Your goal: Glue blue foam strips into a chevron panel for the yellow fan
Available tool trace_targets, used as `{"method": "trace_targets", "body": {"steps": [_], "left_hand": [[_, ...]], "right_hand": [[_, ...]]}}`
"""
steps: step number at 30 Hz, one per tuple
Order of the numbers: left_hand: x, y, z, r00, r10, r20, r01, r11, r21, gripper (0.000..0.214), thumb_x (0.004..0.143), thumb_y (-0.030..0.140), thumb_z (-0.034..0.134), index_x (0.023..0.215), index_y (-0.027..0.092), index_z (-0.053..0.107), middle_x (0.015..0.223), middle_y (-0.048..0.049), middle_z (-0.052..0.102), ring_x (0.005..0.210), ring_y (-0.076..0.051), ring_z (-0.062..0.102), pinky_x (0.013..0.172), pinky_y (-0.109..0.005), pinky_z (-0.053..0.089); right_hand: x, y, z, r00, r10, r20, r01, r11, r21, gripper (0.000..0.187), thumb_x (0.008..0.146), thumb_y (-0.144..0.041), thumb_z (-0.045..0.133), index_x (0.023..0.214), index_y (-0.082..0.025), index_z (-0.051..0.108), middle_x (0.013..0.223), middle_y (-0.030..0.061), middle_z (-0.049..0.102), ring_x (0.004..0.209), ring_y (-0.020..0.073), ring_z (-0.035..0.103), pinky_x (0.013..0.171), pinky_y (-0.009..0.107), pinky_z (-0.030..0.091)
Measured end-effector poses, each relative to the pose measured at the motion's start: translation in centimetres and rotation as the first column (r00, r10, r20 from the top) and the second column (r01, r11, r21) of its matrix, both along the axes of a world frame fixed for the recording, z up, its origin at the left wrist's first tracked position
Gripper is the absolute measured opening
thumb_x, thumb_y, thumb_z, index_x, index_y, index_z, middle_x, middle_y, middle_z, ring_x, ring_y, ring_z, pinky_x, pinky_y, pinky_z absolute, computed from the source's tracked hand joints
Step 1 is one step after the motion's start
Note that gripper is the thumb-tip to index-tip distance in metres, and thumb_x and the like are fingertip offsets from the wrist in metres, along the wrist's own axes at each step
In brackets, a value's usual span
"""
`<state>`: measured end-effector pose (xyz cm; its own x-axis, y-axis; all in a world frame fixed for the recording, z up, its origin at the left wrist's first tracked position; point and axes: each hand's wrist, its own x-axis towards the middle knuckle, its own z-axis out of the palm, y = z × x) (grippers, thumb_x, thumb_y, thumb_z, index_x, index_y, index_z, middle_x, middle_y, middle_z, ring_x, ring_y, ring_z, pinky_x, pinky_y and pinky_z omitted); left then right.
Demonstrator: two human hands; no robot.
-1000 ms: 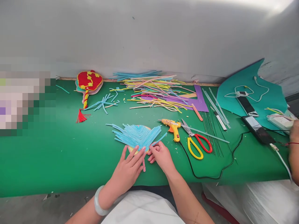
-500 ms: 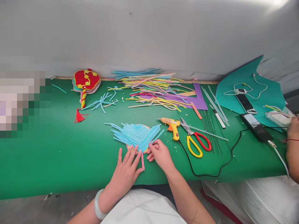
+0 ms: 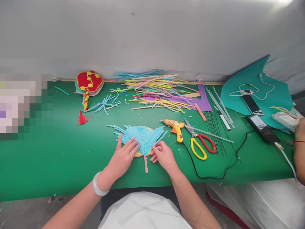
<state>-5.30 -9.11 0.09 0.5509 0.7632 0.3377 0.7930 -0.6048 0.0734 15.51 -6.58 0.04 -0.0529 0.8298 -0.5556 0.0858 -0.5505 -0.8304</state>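
Note:
A hand fan covered with blue pipe cleaners [image 3: 144, 140] lies before me on the green table. The strips form a V, their loose ends sticking out on both sides, and a pink handle [image 3: 146, 164] points toward me. My left hand [image 3: 124, 156] rests with fingers spread on the left strips. At the lower right edge of the fan, my right hand [image 3: 163, 155] pinches the outermost blue pipe cleaner between thumb and forefinger; its other fingers are curled. Right of the fan lie a yellow glue gun [image 3: 175, 128] and scissors [image 3: 199, 140] with red and yellow handles.
Behind is a pile of coloured pipe cleaners [image 3: 157, 86] over purple sheet [image 3: 205, 100]. A red fan [image 3: 89, 82] with a tassel lies back left. Phones, a power strip [image 3: 286, 120] and a teal sheet [image 3: 231, 95] are on the right, beside another person's arm [image 3: 299, 156].
My left hand has slid left and up off the handle's top onto the left strips, uncovering the V's lower point. My right hand stays at the right edge.

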Motion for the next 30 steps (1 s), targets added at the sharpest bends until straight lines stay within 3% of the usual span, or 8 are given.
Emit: {"method": "trace_targets", "body": {"steps": [3, 7, 15, 22, 30], "left_hand": [[-0.5, 1.1, 0.1, 0.999, 0.003, -0.042, -0.001, 0.999, 0.033, 0.031, 0.091, -0.001, 0.040, 0.102, 0.012, 0.066, 0.101, -0.0118, 0.070, 0.109, -0.026, 0.064, 0.119, -0.066, 0.019], [-0.7, 1.4, 0.2, 0.997, -0.016, -0.071, 0.018, 0.999, 0.033, 0.028, 0.091, 0.000, 0.040, 0.093, 0.015, 0.063, 0.093, -0.0082, 0.065, 0.099, -0.022, 0.063, 0.119, -0.064, 0.023], [-1.5, 0.2, 0.2, 0.998, -0.055, 0.004, 0.055, 0.998, -0.009, 0.030, 0.091, 0.000, 0.039, 0.093, 0.018, 0.062, 0.092, -0.0050, 0.064, 0.097, -0.019, 0.060, 0.118, -0.060, 0.029], [-1.9, -0.3, -0.7, 1.000, -0.001, 0.000, 0.001, 1.000, 0.015, 0.032, 0.089, -0.003, 0.037, 0.094, 0.018, 0.062, 0.088, -0.0047, 0.062, 0.090, -0.018, 0.058, 0.115, -0.057, 0.033], [-2.2, -0.4, -1.4, 0.996, 0.044, 0.071, -0.041, 0.998, -0.044, 0.036, 0.087, -0.003, 0.037, 0.098, 0.020, 0.063, 0.092, -0.0049, 0.065, 0.091, -0.019, 0.060, 0.114, -0.058, 0.034]], "right_hand": [[0.0, 0.0, 0.0, 1.000, -0.003, -0.004, 0.003, 1.000, -0.005, 0.022, 0.084, -0.036, 0.063, 0.081, -0.022, 0.046, 0.059, -0.0062, 0.065, 0.041, 0.0113, 0.062, 0.037, 0.020, 0.049], [0.1, 0.0, 0.0, 1.000, -0.010, -0.010, 0.010, 1.000, -0.007, 0.027, 0.082, -0.040, 0.066, 0.080, -0.022, 0.046, 0.059, -0.0059, 0.065, 0.041, 0.0114, 0.062, 0.036, 0.020, 0.048], [0.1, 0.0, -0.1, 1.000, -0.011, -0.012, 0.011, 1.000, -0.008, 0.027, 0.081, -0.041, 0.065, 0.079, -0.022, 0.046, 0.060, -0.0057, 0.065, 0.041, 0.0109, 0.062, 0.035, 0.019, 0.048], [0.1, -0.1, -0.3, 1.000, -0.010, -0.007, 0.010, 1.000, -0.001, 0.032, 0.078, -0.045, 0.067, 0.079, -0.022, 0.046, 0.060, -0.0051, 0.065, 0.041, 0.0117, 0.062, 0.035, 0.020, 0.047], [0.1, -0.1, -0.2, 1.000, -0.017, -0.003, 0.017, 1.000, -0.001, 0.032, 0.077, -0.046, 0.068, 0.079, -0.022, 0.046, 0.060, -0.0052, 0.065, 0.041, 0.0117, 0.062, 0.034, 0.020, 0.046]]}}
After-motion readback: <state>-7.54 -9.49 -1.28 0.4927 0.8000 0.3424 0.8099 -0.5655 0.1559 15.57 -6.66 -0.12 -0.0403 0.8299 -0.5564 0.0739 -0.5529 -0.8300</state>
